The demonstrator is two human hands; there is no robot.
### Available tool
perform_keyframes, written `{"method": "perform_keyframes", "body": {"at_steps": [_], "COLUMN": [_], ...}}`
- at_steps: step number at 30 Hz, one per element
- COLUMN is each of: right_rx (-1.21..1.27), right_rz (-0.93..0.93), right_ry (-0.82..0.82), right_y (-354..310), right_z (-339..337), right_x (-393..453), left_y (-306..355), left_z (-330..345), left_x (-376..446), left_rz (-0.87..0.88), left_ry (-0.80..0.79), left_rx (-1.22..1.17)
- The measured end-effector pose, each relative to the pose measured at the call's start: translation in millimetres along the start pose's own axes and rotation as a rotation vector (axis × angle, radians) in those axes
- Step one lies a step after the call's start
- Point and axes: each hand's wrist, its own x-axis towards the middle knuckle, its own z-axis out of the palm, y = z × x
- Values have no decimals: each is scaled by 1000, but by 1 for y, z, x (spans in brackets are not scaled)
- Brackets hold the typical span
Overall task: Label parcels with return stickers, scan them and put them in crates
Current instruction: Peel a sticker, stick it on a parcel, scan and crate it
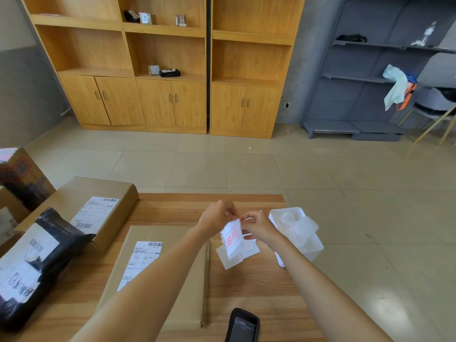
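Scanner (242,327), hands (240,224) pinching sticker (232,239), tray (313,248) holding paper (299,227)

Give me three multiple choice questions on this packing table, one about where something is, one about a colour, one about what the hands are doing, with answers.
1. Where does the handheld scanner lie?
A. On the near edge of the table, beside the flat cardboard parcel
B. Inside the white tray
C. On the black bag

2. What colour is the print on the return sticker?
A. Blue
B. Red
C. Green

3. What are the hands doing?
A. Both rest flat on the table
B. One lifts the scanner
C. Both pinch the sticker above the table

Answers:
1 A, the scanner sits at the bottom of the view, right of the parcel.
2 B, the characters and their frame are red on white.
3 C, the left hand and the right hand meet at the sticker's top edge, fingers curled on it.
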Motion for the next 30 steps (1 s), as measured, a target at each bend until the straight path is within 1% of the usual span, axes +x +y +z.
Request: {"method": "perform_keyframes", "body": {"at_steps": [7, 11, 18, 22, 30], "right_rx": [-124, -169, -248, -287, -301], "right_rz": [-133, -155, -200, -190, -140], "right_ry": [105, 177, 212, 233, 280], "right_y": [11, 13, 10, 10, 14], "right_z": [1, 2, 4, 2, -3], "right_x": [6, 9, 5, 4, 2], "left_y": [0, 0, -2, -4, -13], "left_z": [5, 4, 2, 1, -7], "left_x": [0, 0, -2, -4, -6], "left_rz": [-17, -33, -48, -106, -153], "left_ry": [-13, -1, -19, 19, 83], "left_rx": [8, 13, 7, 8, 17]}}
